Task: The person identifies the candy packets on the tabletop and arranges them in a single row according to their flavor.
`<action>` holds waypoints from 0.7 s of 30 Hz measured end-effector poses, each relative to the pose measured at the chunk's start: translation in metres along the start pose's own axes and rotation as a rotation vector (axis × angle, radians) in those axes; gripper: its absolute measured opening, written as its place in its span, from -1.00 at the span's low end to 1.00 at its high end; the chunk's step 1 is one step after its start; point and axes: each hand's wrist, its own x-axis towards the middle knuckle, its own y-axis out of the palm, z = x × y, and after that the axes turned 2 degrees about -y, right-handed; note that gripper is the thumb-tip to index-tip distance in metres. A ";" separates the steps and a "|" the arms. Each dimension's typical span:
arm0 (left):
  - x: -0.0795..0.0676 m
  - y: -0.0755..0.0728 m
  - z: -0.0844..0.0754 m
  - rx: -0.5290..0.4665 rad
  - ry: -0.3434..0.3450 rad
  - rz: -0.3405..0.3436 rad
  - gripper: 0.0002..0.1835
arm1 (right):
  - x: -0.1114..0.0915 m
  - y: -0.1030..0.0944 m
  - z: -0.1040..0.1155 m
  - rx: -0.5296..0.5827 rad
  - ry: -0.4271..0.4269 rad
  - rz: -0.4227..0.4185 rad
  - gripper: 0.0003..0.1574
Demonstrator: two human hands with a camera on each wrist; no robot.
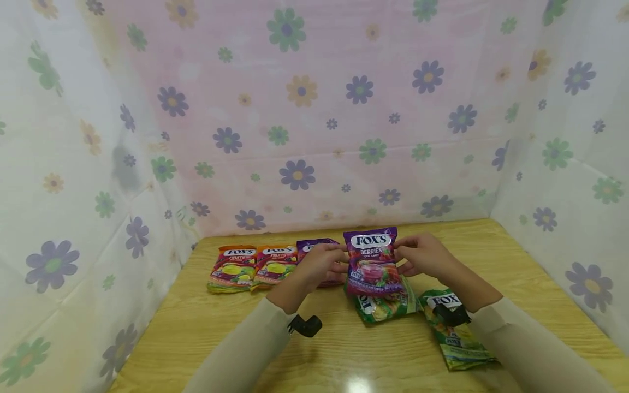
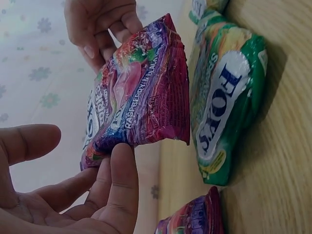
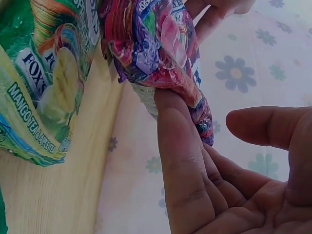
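Purple-and-magenta plastic Fox's Berries candy bag is up above a green plastic candy bag on the wood-grain tabletop, L hand & R hand spread w/ fingers at its sides, thumbs off, so imo press evenly or it could slip.

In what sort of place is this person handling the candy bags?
Perhaps a makeshift recording booth: flowered sheets enclose the wooden table on three visible sides, candy bags lie on it, and black devices sit on the person's wrists.

flowered sheets border a wood-grained table on three sides, white glare marking its surface.
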 end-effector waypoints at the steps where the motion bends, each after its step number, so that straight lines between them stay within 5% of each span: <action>1: 0.001 -0.001 -0.001 -0.003 -0.001 -0.006 -0.49 | 0.002 0.000 0.000 0.004 0.001 -0.003 -0.41; 15: 0.028 -0.008 0.001 -0.029 -0.023 -0.084 -0.44 | 0.029 0.010 -0.005 0.007 -0.006 -0.050 -0.38; 21: 0.041 -0.009 -0.002 -0.053 -0.066 -0.119 -0.57 | 0.038 0.009 -0.005 0.003 0.010 -0.064 -0.38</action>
